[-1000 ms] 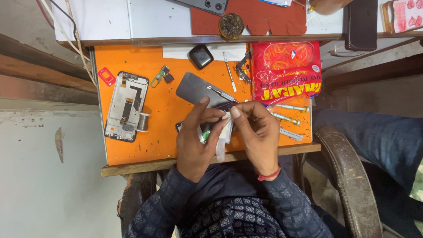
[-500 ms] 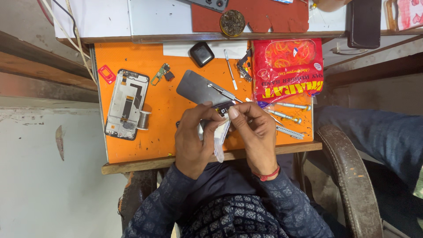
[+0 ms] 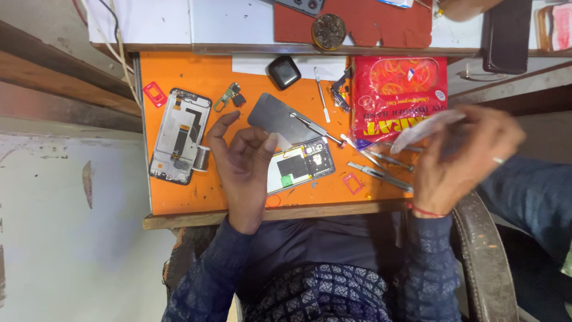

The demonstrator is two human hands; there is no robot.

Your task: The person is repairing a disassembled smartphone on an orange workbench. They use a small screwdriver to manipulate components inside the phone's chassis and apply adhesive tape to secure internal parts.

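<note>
An orange-topped counter (image 3: 179, 71) at a phone repair bench, seen from above, carries loose parts and tools. The person's left hand (image 3: 243, 170) hovers palm-up over the front of the counter, fingers (image 3: 257, 143) loosely curled and apart, holding nothing; its fingertips are just beside an opened phone (image 3: 300, 166) that lies face-down with its back off and its board and a green tab showing. Touching that phone's upper edge lies a grey back cover (image 3: 275, 117) with a metal tool (image 3: 313, 126) resting across it. The right hand (image 3: 462, 158) — blurred — is raised at the counter's right edge, fingers pinched on a pale strip of film (image 3: 426, 128) that stretches towards a red plastic packet (image 3: 398, 95). Below the packet lie slim tweezers (image 3: 378, 174) and a small red frame (image 3: 353, 183). At the left of the counter rests a second phone frame (image 3: 180, 136), a small metal cylinder (image 3: 202, 158) against its side — a small black case (image 3: 283, 72) sits near the back edge
</note>
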